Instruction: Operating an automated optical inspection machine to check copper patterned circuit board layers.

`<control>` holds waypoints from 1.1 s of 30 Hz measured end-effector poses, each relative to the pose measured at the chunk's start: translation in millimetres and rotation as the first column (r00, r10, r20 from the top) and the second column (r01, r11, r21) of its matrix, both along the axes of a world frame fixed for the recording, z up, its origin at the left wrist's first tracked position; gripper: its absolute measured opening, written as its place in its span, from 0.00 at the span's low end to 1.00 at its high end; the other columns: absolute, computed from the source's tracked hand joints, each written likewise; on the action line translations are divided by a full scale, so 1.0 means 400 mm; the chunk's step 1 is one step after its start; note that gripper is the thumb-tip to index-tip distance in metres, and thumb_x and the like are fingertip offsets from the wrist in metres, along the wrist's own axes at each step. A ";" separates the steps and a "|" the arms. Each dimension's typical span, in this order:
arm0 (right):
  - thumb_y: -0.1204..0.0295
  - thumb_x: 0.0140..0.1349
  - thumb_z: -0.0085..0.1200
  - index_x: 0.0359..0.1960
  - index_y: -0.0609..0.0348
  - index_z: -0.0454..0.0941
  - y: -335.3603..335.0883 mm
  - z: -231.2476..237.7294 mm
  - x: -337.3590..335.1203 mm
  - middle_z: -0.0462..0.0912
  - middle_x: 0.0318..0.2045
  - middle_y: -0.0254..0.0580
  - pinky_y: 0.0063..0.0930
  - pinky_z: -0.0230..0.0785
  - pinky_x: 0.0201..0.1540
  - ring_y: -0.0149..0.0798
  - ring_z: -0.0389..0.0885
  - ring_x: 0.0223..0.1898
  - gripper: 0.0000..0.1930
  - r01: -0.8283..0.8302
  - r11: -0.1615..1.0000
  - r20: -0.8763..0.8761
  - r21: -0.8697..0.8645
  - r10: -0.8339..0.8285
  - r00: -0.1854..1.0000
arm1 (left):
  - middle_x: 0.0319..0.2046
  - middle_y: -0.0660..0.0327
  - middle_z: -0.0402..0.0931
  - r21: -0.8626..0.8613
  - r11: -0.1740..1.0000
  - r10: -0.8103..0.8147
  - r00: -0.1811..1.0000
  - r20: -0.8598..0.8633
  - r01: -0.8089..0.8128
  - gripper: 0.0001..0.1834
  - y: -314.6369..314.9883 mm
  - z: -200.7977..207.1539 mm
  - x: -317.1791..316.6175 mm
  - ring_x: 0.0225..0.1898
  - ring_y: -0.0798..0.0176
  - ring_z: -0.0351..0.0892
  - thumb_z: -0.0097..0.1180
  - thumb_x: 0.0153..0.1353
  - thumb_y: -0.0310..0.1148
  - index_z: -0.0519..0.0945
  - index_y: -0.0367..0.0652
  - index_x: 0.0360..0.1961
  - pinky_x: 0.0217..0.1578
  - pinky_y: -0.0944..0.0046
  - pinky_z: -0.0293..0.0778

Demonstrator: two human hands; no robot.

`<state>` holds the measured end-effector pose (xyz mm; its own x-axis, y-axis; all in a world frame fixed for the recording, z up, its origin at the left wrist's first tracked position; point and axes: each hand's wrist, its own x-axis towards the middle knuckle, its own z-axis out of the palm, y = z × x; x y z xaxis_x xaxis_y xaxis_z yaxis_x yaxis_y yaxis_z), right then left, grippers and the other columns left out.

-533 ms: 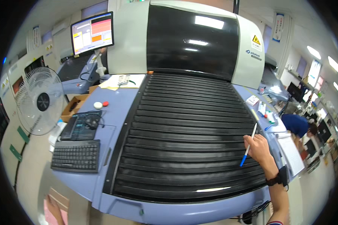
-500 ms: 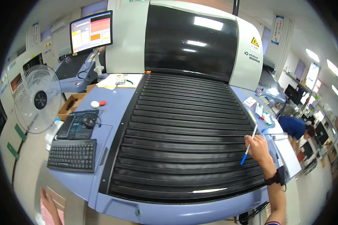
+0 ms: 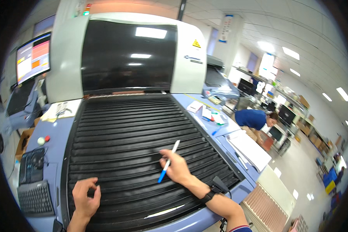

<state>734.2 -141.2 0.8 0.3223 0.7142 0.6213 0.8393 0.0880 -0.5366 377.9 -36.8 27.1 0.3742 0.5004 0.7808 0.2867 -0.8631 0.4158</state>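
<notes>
My right hand (image 3: 177, 167) is closed around a white pen with a blue end (image 3: 162, 176). The blue end points down toward the ribbed black bed (image 3: 116, 133) of a large machine. My left hand (image 3: 86, 196) hovers over the bed's near left part. Its thumb and fingers curve apart with nothing between them. On my right wrist is a black band with a small black piece (image 3: 216, 189) attached.
The machine's pale hood (image 3: 188, 73) rises behind the bed. To the left are a keyboard (image 3: 35, 198), a mouse pad (image 3: 27, 172) and a monitor (image 3: 34, 58). At right lie an open notebook (image 3: 249, 149) and a marker (image 3: 241, 160). A person in blue (image 3: 251, 119) bends beyond.
The view has swung right. My left hand has come from beside a pinkish panel to over the bed, empty. My right hand, still holding the pen, has moved inward from the bed's right edge.
</notes>
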 end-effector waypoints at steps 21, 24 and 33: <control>0.78 0.62 0.61 0.51 0.69 0.77 -0.101 0.043 -0.034 0.87 0.43 0.53 0.34 0.77 0.53 0.42 0.87 0.47 0.16 -0.059 0.998 -0.141 0.012 0.060 0.988 | 0.65 0.37 0.67 -0.044 0.882 0.390 0.780 -0.490 -0.469 0.41 0.063 0.004 -0.105 0.62 0.39 0.71 0.62 0.64 0.47 0.64 0.28 0.68 0.64 0.43 0.65; 0.73 0.69 0.59 0.58 0.64 0.77 -0.106 0.095 -0.065 0.87 0.42 0.48 0.30 0.78 0.45 0.37 0.86 0.40 0.17 -0.099 0.962 -0.069 -0.254 0.084 0.994 | 0.64 0.36 0.67 -0.023 0.857 0.426 0.731 -0.534 -0.515 0.40 0.056 -0.003 -0.123 0.59 0.39 0.74 0.63 0.63 0.46 0.65 0.29 0.67 0.63 0.43 0.66; 0.71 0.65 0.63 0.59 0.66 0.74 -0.077 0.090 -0.091 0.86 0.45 0.54 0.39 0.76 0.53 0.44 0.85 0.46 0.22 -0.235 0.878 -0.044 -0.416 0.239 0.970 | 0.49 0.46 0.81 -0.446 0.866 0.272 0.962 0.036 -0.228 0.30 0.106 0.011 -0.127 0.50 0.41 0.81 0.64 0.60 0.37 0.74 0.38 0.62 0.52 0.48 0.76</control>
